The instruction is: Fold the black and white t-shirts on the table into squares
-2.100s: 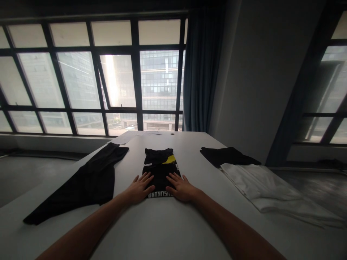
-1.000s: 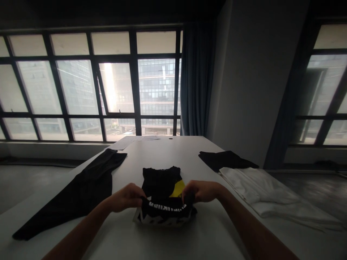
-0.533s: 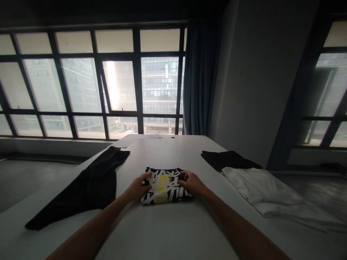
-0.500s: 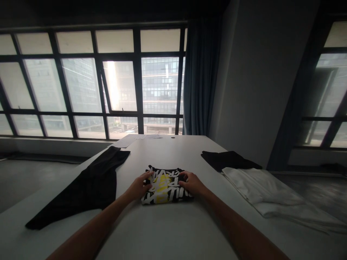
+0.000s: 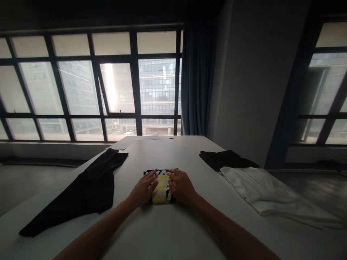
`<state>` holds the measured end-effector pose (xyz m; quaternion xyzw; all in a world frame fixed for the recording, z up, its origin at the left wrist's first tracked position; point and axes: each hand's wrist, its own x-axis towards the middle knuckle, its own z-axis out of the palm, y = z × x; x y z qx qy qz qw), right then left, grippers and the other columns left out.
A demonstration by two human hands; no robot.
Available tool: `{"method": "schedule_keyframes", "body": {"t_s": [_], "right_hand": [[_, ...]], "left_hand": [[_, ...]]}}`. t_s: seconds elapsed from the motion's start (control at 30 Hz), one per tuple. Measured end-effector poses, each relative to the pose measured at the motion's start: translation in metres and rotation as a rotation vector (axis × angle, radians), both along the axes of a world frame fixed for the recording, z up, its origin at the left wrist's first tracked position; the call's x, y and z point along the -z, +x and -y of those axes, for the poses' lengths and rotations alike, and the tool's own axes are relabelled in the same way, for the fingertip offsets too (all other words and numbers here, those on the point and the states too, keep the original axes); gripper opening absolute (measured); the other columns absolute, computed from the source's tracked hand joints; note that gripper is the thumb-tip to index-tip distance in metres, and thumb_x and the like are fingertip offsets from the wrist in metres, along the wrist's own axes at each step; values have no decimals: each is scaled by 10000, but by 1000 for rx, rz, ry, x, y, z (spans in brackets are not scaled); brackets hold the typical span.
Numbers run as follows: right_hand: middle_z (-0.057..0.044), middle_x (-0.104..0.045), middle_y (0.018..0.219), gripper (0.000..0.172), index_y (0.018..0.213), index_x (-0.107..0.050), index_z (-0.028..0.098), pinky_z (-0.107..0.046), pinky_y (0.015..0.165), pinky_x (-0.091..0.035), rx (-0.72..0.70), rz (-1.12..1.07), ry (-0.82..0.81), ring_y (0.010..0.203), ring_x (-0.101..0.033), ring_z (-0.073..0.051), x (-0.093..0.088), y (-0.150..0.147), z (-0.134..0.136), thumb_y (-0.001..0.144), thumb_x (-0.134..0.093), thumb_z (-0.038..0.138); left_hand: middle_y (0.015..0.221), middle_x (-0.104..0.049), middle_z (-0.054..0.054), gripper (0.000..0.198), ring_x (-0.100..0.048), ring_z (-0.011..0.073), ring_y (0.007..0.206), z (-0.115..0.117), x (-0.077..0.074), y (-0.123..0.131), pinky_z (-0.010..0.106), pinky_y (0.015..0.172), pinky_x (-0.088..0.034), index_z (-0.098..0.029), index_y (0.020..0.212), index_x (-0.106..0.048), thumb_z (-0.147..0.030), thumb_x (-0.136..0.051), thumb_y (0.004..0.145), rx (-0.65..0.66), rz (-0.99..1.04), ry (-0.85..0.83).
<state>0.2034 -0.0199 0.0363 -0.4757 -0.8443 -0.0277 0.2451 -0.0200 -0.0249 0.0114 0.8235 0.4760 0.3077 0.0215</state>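
A folded black garment (image 5: 162, 192) with white lettering and a yellow patch, probably a T-shirt, lies in the middle of the white table. My left hand (image 5: 144, 188) rests flat on its left part, fingers stretched forward and a little apart. On the right part lies my right hand (image 5: 182, 185), its fingers also extended over the print. Both hands press from above and hide the garment's sides. Only the middle strip of print and the dark far edge show between and beyond them.
A black garment (image 5: 81, 191) is spread along the table's left side. At the right, a folded black cloth (image 5: 227, 160) lies behind a white garment (image 5: 268, 191) that reaches the table edge. Papers (image 5: 124, 143) lie at the far left end of the white table (image 5: 165, 234).
The printed garment now looks narrower, its sides brought inward. My hands have moved closer together, from its side edges to lying flat on top. The view has shifted slightly.
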Motion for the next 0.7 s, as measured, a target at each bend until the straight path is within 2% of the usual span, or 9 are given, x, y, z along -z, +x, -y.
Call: {"method": "schedule_keyframes", "body": {"t_s": [0.1, 0.17, 0.23, 0.33, 0.5, 0.7], "right_hand": [[-115, -367, 1556, 568, 1472, -429, 175, -469, 1192, -111, -135, 60, -172, 1456, -259, -253, 10, -12, 0, 971, -363, 433], [-104, -284, 1593, 621, 1517, -346, 182, -498, 1192, -79, -145, 100, -320, 1483, -191, -249, 17, -13, -3, 976, -313, 485], [-90, -235, 1608, 645, 1536, -299, 189, -498, 1194, -61, -153, 110, -386, 1494, -156, -235, 22, -10, -6, 977, -277, 512], [-97, -215, 1613, 692, 1535, -302, 174, -488, 1196, -34, -124, 98, -393, 1497, -138, -234, 23, -3, -10, 963, -275, 561], [-77, -189, 1622, 709, 1543, -283, 189, -481, 1196, -23, -3, 77, -428, 1503, -104, -223, 20, 8, -15, 953, -278, 582], [-67, -158, 1632, 710, 1551, -252, 187, -459, 1197, -32, -26, 94, -472, 1507, -72, -215, 21, 11, -18, 961, -253, 582]], "left_hand": [[1571, -330, 68, 587, -282, 264, 1458, 9, 11, 14, 477, 1193, -260, -230, 1516, -348, -513, -328, 1002, 116, -189, -73], [1579, -303, 80, 621, -248, 274, 1467, 12, 18, 18, 488, 1191, -251, -220, 1538, -286, -536, -295, 1004, 106, -254, -131], [1587, -280, 85, 638, -220, 275, 1475, 13, 21, 18, 497, 1194, -234, -212, 1544, -268, -554, -257, 1004, 78, -279, -169], [1595, -262, 74, 673, -182, 259, 1486, 12, 18, 14, 480, 1207, -199, -212, 1543, -272, -596, -238, 991, 45, -279, -206], [1610, -212, 77, 777, -155, 231, 1494, 10, 12, 4, 411, 1221, -161, -171, 1537, -294, -677, -229, 950, -88, -252, -296], [1624, -144, 35, 763, -108, 223, 1504, 11, 10, -3, 490, 1208, -107, -253, 1557, -216, -697, -220, 936, -175, -274, -373]]}}
